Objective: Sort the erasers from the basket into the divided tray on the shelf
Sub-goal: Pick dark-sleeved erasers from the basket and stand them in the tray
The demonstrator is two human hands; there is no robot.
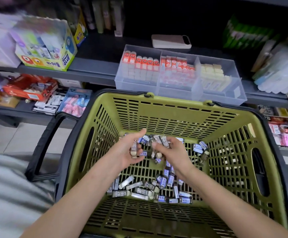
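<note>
Over the basket's (157, 98) middle, both hands meet above its slotted floor. L hand (129, 150) lies palm-up, fingers curled round a grey 2B eraser (133, 150) – cupped like that prob. to serve as a collecting dish. R hand (174, 152) is back-up, fingertips pinching a small bunch of 2B erasers (160, 140) just beside the L palm, seemingly to pass them across or square them up; exact count can't be told. Loose erasers (139, 189) lie on the basket floor, most heaped toward the near wall, a few by the far-right corner – grey 2B sleeves mixed w/ blue-and-white ones, so gathering one kind at a time looks like the reason for the handful. Basket's far rim sits close below the clear divided tray (225, 97), keeping the reach short. Tray stands at the shelf's (95, 66) front edge w/ 3 compartments: left-end one w/ orange-faced erasers upright in rows, mid w/ red-and-white ones, right-end w/ cream ones and bare room toward its front. No grey or blue sleeves show in the tray, so for these kinds the sort is judged barely begun. Basket's black handle (45, 143) is folded out past the L rim, clear of the arms
</note>
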